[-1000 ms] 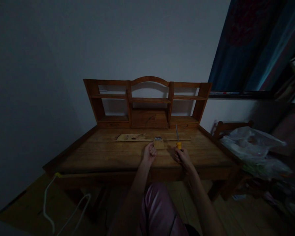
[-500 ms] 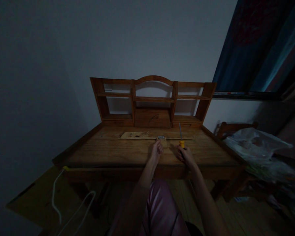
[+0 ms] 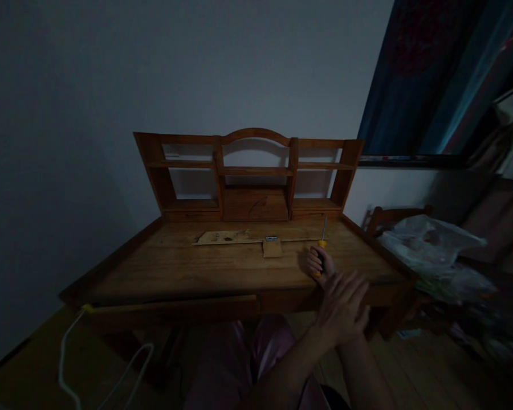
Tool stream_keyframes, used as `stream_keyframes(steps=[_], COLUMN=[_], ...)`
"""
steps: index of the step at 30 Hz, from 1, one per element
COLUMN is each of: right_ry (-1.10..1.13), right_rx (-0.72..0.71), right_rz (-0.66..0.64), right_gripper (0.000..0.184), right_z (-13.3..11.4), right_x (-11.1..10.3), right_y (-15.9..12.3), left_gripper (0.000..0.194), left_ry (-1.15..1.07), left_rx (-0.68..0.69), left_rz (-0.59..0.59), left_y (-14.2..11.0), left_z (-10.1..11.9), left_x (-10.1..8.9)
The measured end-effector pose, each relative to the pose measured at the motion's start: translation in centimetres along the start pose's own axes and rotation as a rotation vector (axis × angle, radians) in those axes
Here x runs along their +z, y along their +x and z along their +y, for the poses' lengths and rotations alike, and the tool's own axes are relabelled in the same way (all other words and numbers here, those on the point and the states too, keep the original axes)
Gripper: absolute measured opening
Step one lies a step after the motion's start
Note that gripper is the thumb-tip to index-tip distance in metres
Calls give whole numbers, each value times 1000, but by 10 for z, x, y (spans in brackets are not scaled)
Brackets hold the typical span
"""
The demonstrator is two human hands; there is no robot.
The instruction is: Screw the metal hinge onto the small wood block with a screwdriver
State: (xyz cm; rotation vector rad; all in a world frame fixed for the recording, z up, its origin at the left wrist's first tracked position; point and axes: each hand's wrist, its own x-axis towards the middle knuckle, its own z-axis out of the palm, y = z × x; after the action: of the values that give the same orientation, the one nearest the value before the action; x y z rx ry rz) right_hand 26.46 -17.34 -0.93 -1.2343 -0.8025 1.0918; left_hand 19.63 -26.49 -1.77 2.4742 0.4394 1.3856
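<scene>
Left hand: lower right of the frame [image 3: 344, 304], laid across the right wrist; its grip is loose, fingers extended, with nothing seen in it.
Right hand: just above that [image 3: 315, 263], its grip closed round the screwdriver's handle.
Screwdriver: right of centre [image 3: 322, 244], its shaft pointing up the frame over the tabletop [image 3: 205, 273]; probably light and stiff, best held by the yellow-and-black handle, which should slip less than the bare metal.
Block: centre [image 3: 272, 249], lying flat, a metal piece [image 3: 271, 238] at its far edge; likely light and rigid, best taken by its side edges.
Strip: left of the block [image 3: 218, 237], thin wood, ragged along its far edge; it could splinter, so the smoother near edge looks safer.
Shelf: behind, mid-frame [image 3: 256, 171].
Writing: no brand or label legible; the strip's dark marks are too small to read.
</scene>
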Motion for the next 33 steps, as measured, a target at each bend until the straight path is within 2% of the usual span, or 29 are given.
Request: stream_keyframes(steps=[1,4,6,9,16,24,31,33], right_ry=[93,282,383,492,583,612,584,581], right_rx=[-11,-43,-54,-60,-5,50,95,107], right_rz=[-102,-290,-371,-441,-513,-552,-577,-585], right_gripper=[35,36,37,37,33,32,31,30], right_z=[-2,-3,-3,-2,0,1,2,1], right_x=[-2,-8,-11,-14,-14,-17,-18,-18], right_y=[1,4,3,-1,0,5,8,7], left_gripper=[46,32,27,34,36,32,19,26], left_ry=[24,53,57,62,42,-14,88,132], left_rx=[31,130,212,314,478,598,636,632], left_rz=[-52,-194,-287,-360,-441,-545,-612,-633], left_y=[-5,-15,-21,-30,-50,-68,-73,-68], left_z=[-1,-10,-15,-17,-1,18,44,51], left_x=[6,21,30,38,44,65,69,70])
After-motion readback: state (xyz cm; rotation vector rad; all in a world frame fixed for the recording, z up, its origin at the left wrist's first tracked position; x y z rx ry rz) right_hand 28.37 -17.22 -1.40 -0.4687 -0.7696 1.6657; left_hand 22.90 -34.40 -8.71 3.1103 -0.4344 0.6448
